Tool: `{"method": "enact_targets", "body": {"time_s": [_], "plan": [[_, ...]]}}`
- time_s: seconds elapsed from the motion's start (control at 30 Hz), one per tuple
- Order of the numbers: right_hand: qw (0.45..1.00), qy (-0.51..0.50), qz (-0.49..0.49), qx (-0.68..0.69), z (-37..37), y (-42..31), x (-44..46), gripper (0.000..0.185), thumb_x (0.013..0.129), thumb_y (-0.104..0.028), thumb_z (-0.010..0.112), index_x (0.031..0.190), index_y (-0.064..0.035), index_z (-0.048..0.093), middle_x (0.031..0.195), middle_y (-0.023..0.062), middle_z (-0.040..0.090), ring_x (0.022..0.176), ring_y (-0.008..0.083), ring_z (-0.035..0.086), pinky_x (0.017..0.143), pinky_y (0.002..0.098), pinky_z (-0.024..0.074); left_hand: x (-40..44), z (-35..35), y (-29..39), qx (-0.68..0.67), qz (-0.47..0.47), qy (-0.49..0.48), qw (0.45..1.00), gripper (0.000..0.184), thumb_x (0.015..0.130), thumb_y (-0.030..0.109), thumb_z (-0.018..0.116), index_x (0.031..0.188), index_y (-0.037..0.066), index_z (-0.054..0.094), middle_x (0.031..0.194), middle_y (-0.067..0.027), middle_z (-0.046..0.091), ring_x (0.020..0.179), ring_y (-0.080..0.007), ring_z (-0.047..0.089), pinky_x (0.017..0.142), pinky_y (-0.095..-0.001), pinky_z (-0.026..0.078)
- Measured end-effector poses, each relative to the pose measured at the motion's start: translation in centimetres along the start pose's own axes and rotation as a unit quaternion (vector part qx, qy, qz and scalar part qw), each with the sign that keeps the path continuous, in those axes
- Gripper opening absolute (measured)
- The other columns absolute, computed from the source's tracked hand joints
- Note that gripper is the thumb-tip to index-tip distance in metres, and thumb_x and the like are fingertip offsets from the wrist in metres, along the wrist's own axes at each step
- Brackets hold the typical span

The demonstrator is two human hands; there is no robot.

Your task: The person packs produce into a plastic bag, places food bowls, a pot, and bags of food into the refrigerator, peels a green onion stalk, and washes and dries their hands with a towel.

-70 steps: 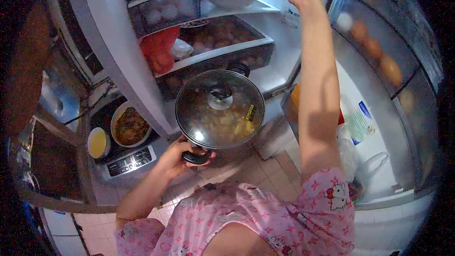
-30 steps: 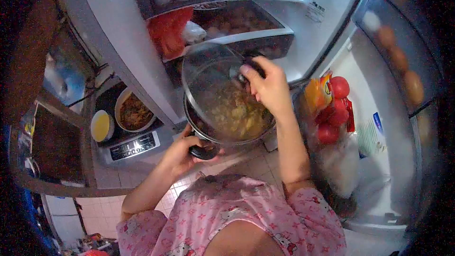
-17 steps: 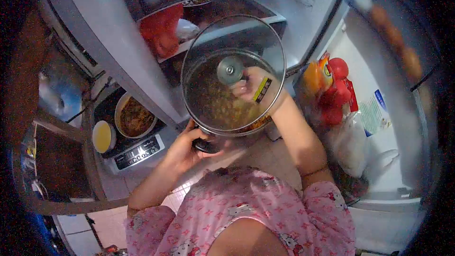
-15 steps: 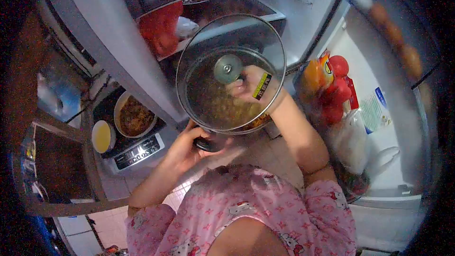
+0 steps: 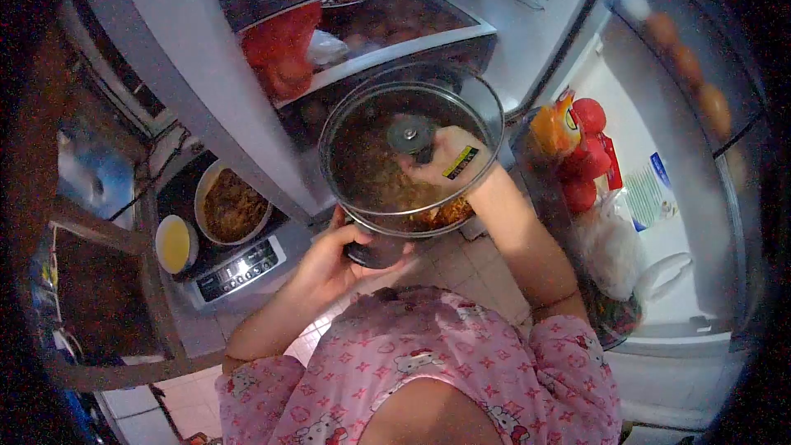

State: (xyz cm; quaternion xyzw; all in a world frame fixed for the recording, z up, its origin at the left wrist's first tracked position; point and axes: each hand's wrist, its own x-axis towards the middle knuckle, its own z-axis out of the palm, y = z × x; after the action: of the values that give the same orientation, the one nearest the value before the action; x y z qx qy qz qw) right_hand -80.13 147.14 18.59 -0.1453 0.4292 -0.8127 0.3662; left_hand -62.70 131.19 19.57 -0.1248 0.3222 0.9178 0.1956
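Observation:
My left hand [image 5: 331, 262] is closed around the black handle [image 5: 375, 253] of a pan, holding it up in front of the open fridge. Reddish-brown food [image 5: 451, 212] shows at the pan's near right edge. Over the pan is a clear glass lid [image 5: 362, 161] with a metal rim, overlapping much of it. My right hand [image 5: 445, 156] shows through the glass, its fingers closed at the lid's round knob [image 5: 410, 133]. A yellow-and-black sticker [image 5: 460, 162] is on the lid, in front of my wrist. Whether the lid's rim touches the pan, I cannot tell.
The fridge shelf [image 5: 387, 49] holds a red bag [image 5: 280, 49]. In the door on the right are red containers [image 5: 587, 152] and a white plastic bag [image 5: 611, 247]. At left, a bowl of brown food [image 5: 235, 202] and a bowl of yellow contents [image 5: 175, 244] rest on a cooktop [image 5: 239, 272].
The lid and my right hand have shifted slightly right and down over the pan. More of the food shows at the near right edge. My left hand keeps its hold on the handle.

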Motion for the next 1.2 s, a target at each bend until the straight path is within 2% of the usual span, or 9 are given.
{"method": "enact_targets", "body": {"time_s": [0.03, 0.3, 0.43, 0.5, 0.63, 0.77, 0.87, 0.97, 1.2], "plan": [[0.970, 0.065, 0.086, 0.216, 1.1, -0.5, -0.6, 0.031, 0.086, -0.010, 0.038, 0.115, -0.0091, 0.048, 0.111, 0.0091, 0.053, 0.094, 0.0247, 0.054, 0.069, 0.0350, 0.0481, 0.1, 0.0, 0.1, -0.001, 0.001, -0.001, 1.000, 0.050, 0.073, 0.002, 0.046, 0.121, -0.006, 0.036, 0.112, -0.0262, 0.050, 0.099, -0.0400, 0.055, 0.081, -0.0478, 0.051], [0.985, 0.041, -0.069, -0.151, -1.4, 1.2, 0.1, 0.048, 0.090, -0.038, 0.031, 0.125, -0.0053, 0.040, 0.129, 0.0154, 0.042, 0.123, 0.0257, 0.034, 0.098, 0.0519, 0.0290, 0.1, -0.3, -0.1, -0.033, -0.011, 0.048, 0.998, 0.051, 0.072, -0.001, 0.044, 0.121, -0.004, 0.034, 0.114, -0.0266, 0.049, 0.099, -0.0424, 0.053, 0.082, -0.0503, 0.049], [0.919, -0.245, -0.028, 0.307, -0.2, -0.5, -2.1, 0.065, 0.088, -0.049, 0.031, 0.126, 0.0039, 0.035, 0.130, 0.0207, 0.039, 0.125, 0.0299, 0.031, 0.104, 0.0497, 0.0197, 0.0, 0.3, 0.0, -0.013, 0.010, 0.036, 0.999, 0.049, 0.072, -0.001, 0.044, 0.120, -0.006, 0.035, 0.113, -0.0274, 0.049, 0.099, -0.0433, 0.053, 0.081, -0.0509, 0.049], [0.966, -0.053, -0.214, -0.134, -0.2, -0.1, -1.8, 0.064, 0.088, -0.045, 0.033, 0.123, 0.0079, 0.036, 0.129, 0.0224, 0.038, 0.124, 0.0328, 0.032, 0.104, 0.0484, 0.0226, 0.0, 0.2, 0.1, -0.017, -0.001, 0.046, 0.999, 0.049, 0.072, 0.000, 0.044, 0.119, -0.006, 0.035, 0.113, -0.0276, 0.049, 0.098, -0.0431, 0.053, 0.080, -0.0505, 0.050], [0.954, 0.175, -0.164, 0.179, 2.4, -4.1, -4.2, 0.049, 0.087, -0.026, 0.044, 0.122, 0.0074, 0.038, 0.125, 0.0193, 0.043, 0.118, 0.0327, 0.040, 0.095, 0.0411, 0.0378, -0.1, 0.6, 0.2, -0.012, -0.007, 0.068, 0.998, 0.048, 0.072, 0.000, 0.044, 0.119, -0.007, 0.035, 0.112, -0.0275, 0.049, 0.097, -0.0424, 0.055, 0.080, -0.0496, 0.051], [0.960, 0.185, -0.209, -0.015, 1.2, -3.5, -4.3, 0.041, 0.080, 0.004, 0.042, 0.119, 0.0131, 0.037, 0.123, 0.0228, 0.043, 0.111, 0.0339, 0.047, 0.096, 0.0417, 0.0383, 0.2, -0.1, 0.1, -0.055, -0.024, 0.068, 0.996, 0.070, 0.069, -0.007, 0.043, 0.131, 0.012, 0.018, 0.123, -0.0236, 0.038, 0.102, -0.0450, 0.050, 0.076, -0.0524, 0.052], [0.925, 0.227, -0.226, -0.203, 0.5, -3.1, -4.5, 0.036, 0.081, 0.001, 0.044, 0.116, 0.0075, 0.046, 0.117, 0.0187, 0.050, 0.107, 0.0304, 0.050, 0.091, 0.0375, 0.0403, 0.3, -0.4, 0.0, -0.028, -0.015, 0.056, 0.998, 0.070, 0.069, -0.007, 0.044, 0.131, 0.011, 0.018, 0.122, -0.0237, 0.039, 0.102, -0.0448, 0.051, 0.076, -0.0527, 0.052], [0.641, 0.304, -0.298, -0.639, -0.7, -3.7, -5.1, 0.031, 0.083, -0.002, 0.045, 0.113, 0.0003, 0.052, 0.111, 0.0145, 0.055, 0.103, 0.0267, 0.052, 0.087, 0.0345, 0.0410, 0.2, -0.2, -0.2, -0.018, -0.004, 0.069, 0.997, 0.069, 0.069, -0.007, 0.045, 0.131, 0.010, 0.018, 0.121, -0.0235, 0.039, 0.101, -0.0436, 0.051, 0.076, -0.0534, 0.052], [0.679, 0.348, -0.375, -0.528, -1.8, -2.5, -5.0, 0.028, 0.081, -0.011, 0.054, 0.108, -0.0030, 0.054, 0.106, 0.0130, 0.056, 0.103, 0.0306, 0.049, 0.091, 0.0373, 0.0352, 0.5, -1.4, -0.6, 0.024, 0.018, 0.086, 0.996, 0.065, 0.069, -0.007, 0.045, 0.129, 0.006, 0.022, 0.120, -0.0219, 0.041, 0.102, -0.0398, 0.052, 0.077, -0.0538, 0.051]]}}
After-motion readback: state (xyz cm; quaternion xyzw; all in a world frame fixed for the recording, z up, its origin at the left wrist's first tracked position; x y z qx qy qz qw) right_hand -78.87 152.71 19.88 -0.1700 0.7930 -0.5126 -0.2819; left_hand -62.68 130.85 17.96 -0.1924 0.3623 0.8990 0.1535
